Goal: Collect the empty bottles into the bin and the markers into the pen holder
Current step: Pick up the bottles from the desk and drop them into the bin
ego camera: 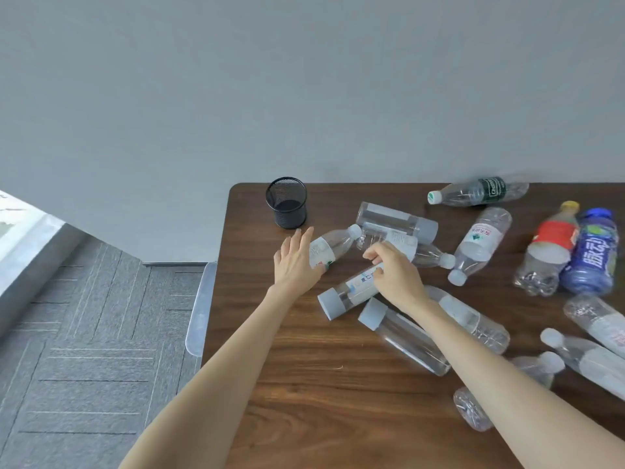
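On the wooden bench a black mesh pen holder stood upright near the far left corner, and empty bottles lay scattered on their sides from the middle of the bench to its right edge. The left hand was released, its fingers straight and spread. It lay against the base end of a small clear bottle with a white label, just in front of the pen holder. The right hand had its fingers curled and was grasping a grey-capped bottle at the label. That bottle lay aslant, its cap towards the near left. A second grey-capped cylinder lay just beside it on the near side, and a third lay beyond the hands. Close to the far edge lay a green-labelled bottle, and nearer in a clear bottle with a red-and-white label. Towards the right edge a red-labelled bottle with a yellow cap lay touching a blue bottle. More clear bottles lay by the near right of the bench. A translucent plastic rim showed just off the bench's left edge, above the grey carpet.
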Action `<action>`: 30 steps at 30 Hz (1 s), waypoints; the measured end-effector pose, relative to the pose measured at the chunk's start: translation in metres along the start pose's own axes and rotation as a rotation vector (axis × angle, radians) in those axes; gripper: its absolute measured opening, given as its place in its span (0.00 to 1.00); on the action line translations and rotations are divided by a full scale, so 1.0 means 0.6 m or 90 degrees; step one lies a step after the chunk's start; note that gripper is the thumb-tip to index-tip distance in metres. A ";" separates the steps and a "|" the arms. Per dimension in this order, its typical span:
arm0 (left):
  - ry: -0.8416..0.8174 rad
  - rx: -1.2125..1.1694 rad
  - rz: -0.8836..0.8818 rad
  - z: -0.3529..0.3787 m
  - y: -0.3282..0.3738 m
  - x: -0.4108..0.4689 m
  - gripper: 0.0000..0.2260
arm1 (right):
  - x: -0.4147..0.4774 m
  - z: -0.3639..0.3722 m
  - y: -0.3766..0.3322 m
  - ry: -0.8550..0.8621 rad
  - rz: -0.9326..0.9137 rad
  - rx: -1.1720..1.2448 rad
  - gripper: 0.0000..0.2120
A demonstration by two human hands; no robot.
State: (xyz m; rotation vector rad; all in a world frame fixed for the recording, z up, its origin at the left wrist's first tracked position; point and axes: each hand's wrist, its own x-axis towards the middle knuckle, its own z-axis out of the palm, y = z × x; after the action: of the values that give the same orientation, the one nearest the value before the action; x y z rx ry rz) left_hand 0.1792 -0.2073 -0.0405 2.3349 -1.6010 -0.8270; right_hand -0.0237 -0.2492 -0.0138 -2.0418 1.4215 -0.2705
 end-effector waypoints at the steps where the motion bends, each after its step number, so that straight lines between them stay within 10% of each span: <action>1: -0.014 0.019 -0.008 0.006 0.003 0.007 0.37 | 0.000 -0.007 0.008 -0.012 -0.021 -0.022 0.18; 21: 0.103 -0.123 -0.226 0.013 -0.034 -0.085 0.30 | 0.050 0.019 0.032 -0.334 -0.286 -0.320 0.44; 30: 0.132 -0.197 -0.305 0.004 -0.075 -0.162 0.31 | 0.064 0.060 0.026 -0.363 -0.312 -0.357 0.33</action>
State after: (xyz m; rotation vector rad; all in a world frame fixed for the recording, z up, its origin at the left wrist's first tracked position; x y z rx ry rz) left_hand 0.1886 -0.1009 -0.0306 2.4962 -0.7747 -0.8127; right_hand -0.0024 -0.2738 -0.0583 -2.6111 0.6718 0.5414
